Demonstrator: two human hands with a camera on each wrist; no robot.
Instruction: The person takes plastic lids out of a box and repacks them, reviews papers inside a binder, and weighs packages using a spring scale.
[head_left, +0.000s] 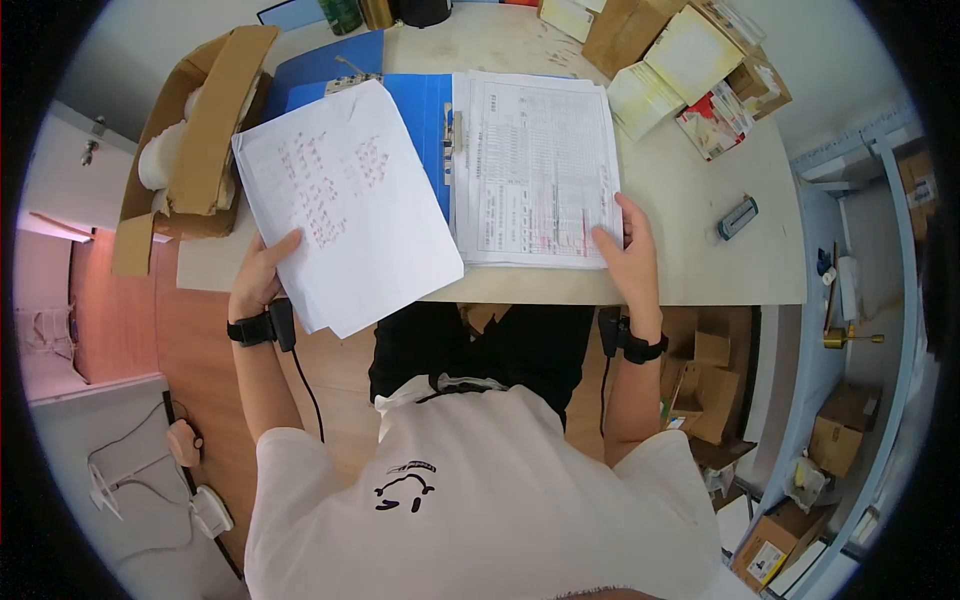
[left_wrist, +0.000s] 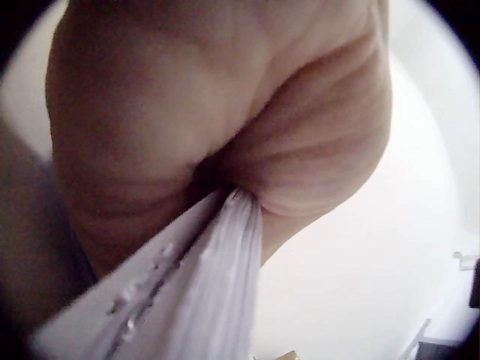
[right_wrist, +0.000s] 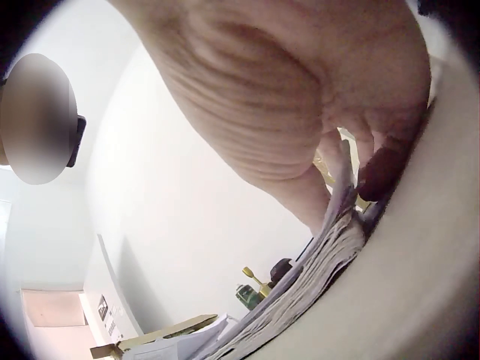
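Note:
My left hand (head_left: 259, 275) grips the left edge of a loose stack of white sheets (head_left: 375, 220), thumb on top. Rows of reddish marks cover its upper part, and its lower corner juts past the table's front edge. In the left wrist view the stack's layered edge (left_wrist: 225, 277) runs into the fold of the palm. An open blue folder (head_left: 428, 112) with a metal clip lies behind and beneath. On its right side rests a pile of printed forms (head_left: 535, 150). My right hand (head_left: 635, 262) holds that pile's right edge, thumb on top; the right wrist view shows its fanned page edges (right_wrist: 322, 274).
An open cardboard box (head_left: 215, 150) with white rolls stands at the table's left. Small boxes (head_left: 695, 55) crowd the back right, and a dark small item (head_left: 737, 217) lies near the right edge. Behind the folder stands a green bottle (head_left: 341, 15). Shelving (head_left: 890, 250) is at far right.

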